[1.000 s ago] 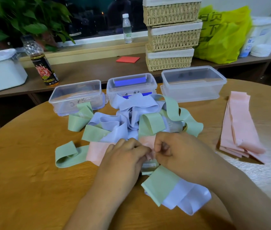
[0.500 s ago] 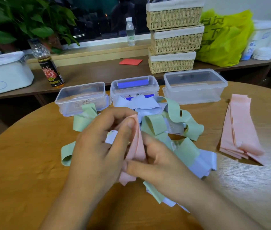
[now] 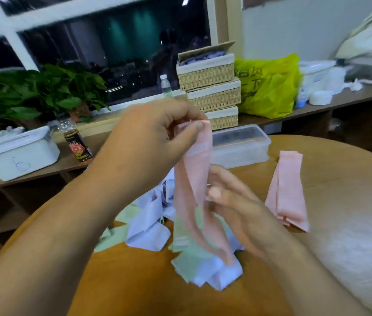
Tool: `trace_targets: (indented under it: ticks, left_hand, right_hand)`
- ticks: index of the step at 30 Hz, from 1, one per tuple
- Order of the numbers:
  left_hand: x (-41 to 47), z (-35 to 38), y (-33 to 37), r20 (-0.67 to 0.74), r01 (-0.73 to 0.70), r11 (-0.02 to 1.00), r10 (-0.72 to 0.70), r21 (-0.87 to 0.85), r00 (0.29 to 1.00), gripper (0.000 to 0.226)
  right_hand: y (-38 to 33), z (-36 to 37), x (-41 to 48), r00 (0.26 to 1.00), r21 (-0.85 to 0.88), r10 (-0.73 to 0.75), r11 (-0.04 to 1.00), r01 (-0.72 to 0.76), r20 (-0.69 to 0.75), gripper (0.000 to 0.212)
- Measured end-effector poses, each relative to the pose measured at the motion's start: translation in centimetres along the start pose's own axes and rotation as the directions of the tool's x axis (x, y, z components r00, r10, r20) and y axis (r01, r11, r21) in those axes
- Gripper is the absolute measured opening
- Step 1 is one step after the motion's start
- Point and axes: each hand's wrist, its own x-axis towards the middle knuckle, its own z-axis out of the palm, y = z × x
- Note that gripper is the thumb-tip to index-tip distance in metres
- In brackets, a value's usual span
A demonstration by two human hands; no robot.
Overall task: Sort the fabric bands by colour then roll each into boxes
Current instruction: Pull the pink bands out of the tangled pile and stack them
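Pink band [image 3: 194,179] hangs from the left hand [image 3: 157,135], its top end pinched between thumb and fingers, its lower end trailing into the heap of green and lilac bands [image 3: 157,224] on the round worktop [image 3: 340,201]. The right hand [image 3: 237,201] sits beside the strip, blurred, so I cannot tell its grip. Further right lies a pile of pink bands [image 3: 287,190]. Behind stands a clear box [image 3: 239,147], then stacked baskets [image 3: 212,87].
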Motion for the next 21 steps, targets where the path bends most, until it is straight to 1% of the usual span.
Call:
trace_targets:
  ticks: [2, 4, 6, 8, 10, 13, 14, 17, 18, 21]
  left_hand:
    - [1.7, 0.0, 2.0, 0.012, -0.036, 0.999, 0.036, 0.03, 0.999, 0.013]
    - [3.6, 0.6, 3.7, 0.022, -0.045, 0.999, 0.044, 0.03, 0.999, 0.013]
    - [5.6, 1.7, 5.0, 0.05, -0.027, 0.999, 0.029, -0.022, 0.998, 0.013]
    - [7.5, 3.2, 6.1, 0.088, -0.021, 0.997, 0.028, -0.077, 0.996, 0.014]
    - [9.2, 4.7, 7.0, 0.128, -0.036, 0.994, 0.049, -0.099, 0.991, 0.014]
    - [11.2, 6.8, 8.0, 0.178, -0.059, 0.989, 0.083, -0.137, 0.981, 0.014]
    - [11.8, 7.7, 8.2, 0.191, -0.057, 0.986, 0.087, -0.158, 0.978, 0.015]
    - [13.5, 10.7, 8.3, 0.21, -0.04, 0.98, 0.082, -0.196, 0.974, 0.016]
    - [14.1, 11.8, 8.1, 0.21, -0.04, 0.98, 0.082, -0.197, 0.974, 0.017]
    - [16.3, 15.2, 7.2, 0.201, -0.051, 0.985, 0.085, -0.168, 0.976, 0.018]
  right_hand:
    - [-1.6, -2.2, -0.9, 1.0, -0.087, -0.027, 0.996, 0.027, 0.004, 0.042]
    - [-2.4, -4.2, -1.9, 1.0, -0.149, -0.02, 0.989, 0.018, -0.009, 0.041]
    - [-2.8, -6.0, -3.0, 1.0, -0.191, 0.002, 0.982, -0.004, -0.01, 0.041]
    - [-3.1, -7.7, -4.5, 1.0, -0.235, 0.017, 0.972, -0.018, -0.007, 0.046]
    - [-3.5, -9.5, -5.8, 0.999, -0.206, 0.022, 0.978, -0.031, -0.046, 0.05]
    - [-4.0, -12.1, -7.3, 0.983, -0.126, 0.083, 0.987, -0.104, -0.161, 0.044]
    - [-3.9, -13.0, -7.6, 0.976, -0.129, 0.098, 0.984, -0.124, -0.195, 0.039]
    - [-3.5, -14.6, -8.3, 0.954, -0.218, 0.119, 0.959, -0.182, -0.276, 0.026]
    - [-3.4, -14.7, -8.5, 0.949, -0.227, 0.139, 0.952, -0.207, -0.284, 0.027]
    - [-3.1, -14.6, -8.9, 0.941, -0.229, 0.194, 0.938, -0.261, -0.276, 0.039]
